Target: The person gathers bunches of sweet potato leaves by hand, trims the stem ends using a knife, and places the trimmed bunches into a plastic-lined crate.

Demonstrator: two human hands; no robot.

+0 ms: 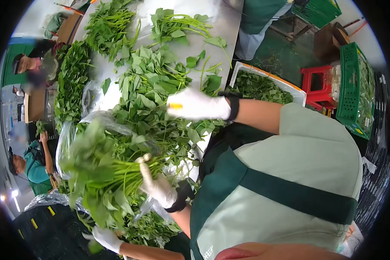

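My left hand (159,187), in a white glove with a black wristband, is closed round the stems of a bunch of leafy greens (104,173). The bunch is raised over the heap, its leaves blurred by motion. Over the pile of loose greens (147,82), my right hand (199,104), gloved and banded the same way, is closed. A small yellow-orange thing (175,105) shows at its fingers; its kind I cannot make out. Clear plastic (102,119) lies among the greens between the hands and the far side.
A co-worker's gloved hand (107,239) reaches in at the bottom beside a black crate (52,229). More greens lie on the metal table (223,26). A white box (300,95) of leaves, a red stool (310,80) and a green crate (349,86) stand to the right. People work beyond.
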